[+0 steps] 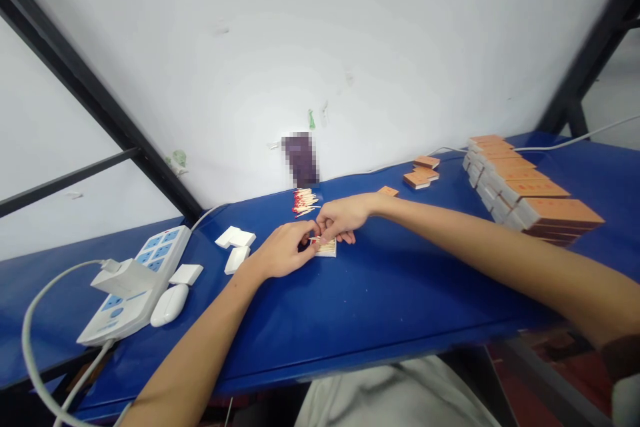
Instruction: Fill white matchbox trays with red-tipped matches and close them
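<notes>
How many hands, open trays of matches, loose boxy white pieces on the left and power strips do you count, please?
Left hand and right hand: 2
Open tray of matches: 1
Loose boxy white pieces: 4
Power strip: 1
Total: 8

Near the centre of the frame, the left hand (285, 248) and right hand (343, 217) meet over a small white tray (328, 253) of matches, fingers bent; their exact grip is hidden. Just above lies a loose pile of red-tipped matches (304, 201) on the blue table (360, 307). At centre left sit white trays (237, 259), near a power strip (167, 250) and a rounded white case (170, 305); at right, orange-topped boxes (537, 187) stand stacked in rows.
</notes>
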The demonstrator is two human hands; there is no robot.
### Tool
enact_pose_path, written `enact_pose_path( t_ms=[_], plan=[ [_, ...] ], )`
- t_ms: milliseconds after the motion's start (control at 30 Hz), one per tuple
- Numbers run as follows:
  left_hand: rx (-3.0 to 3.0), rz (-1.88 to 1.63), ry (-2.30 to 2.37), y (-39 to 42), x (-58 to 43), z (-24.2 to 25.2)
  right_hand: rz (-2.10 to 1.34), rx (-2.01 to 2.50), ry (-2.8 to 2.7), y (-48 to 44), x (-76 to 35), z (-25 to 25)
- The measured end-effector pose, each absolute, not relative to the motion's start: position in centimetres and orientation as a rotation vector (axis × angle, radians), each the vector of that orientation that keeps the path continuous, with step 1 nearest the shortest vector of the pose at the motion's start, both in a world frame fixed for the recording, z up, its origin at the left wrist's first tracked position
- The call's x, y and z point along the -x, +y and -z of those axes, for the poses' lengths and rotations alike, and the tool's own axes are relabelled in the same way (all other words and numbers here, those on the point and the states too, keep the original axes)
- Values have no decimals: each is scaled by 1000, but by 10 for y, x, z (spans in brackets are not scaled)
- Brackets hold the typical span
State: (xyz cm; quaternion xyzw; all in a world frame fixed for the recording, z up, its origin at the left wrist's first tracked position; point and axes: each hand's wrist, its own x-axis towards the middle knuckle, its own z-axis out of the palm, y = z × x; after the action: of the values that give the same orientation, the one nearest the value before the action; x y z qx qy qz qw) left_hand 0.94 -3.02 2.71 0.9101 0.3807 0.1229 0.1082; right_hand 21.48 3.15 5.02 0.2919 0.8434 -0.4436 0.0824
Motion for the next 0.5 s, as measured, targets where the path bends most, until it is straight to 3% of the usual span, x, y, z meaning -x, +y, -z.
enact_pose_path(
  t_ms=[500],
  plan=[
    [-2632,-459,1247,-24,-9,-22,1479,-989,2681,40,-218,-33]
  ],
)
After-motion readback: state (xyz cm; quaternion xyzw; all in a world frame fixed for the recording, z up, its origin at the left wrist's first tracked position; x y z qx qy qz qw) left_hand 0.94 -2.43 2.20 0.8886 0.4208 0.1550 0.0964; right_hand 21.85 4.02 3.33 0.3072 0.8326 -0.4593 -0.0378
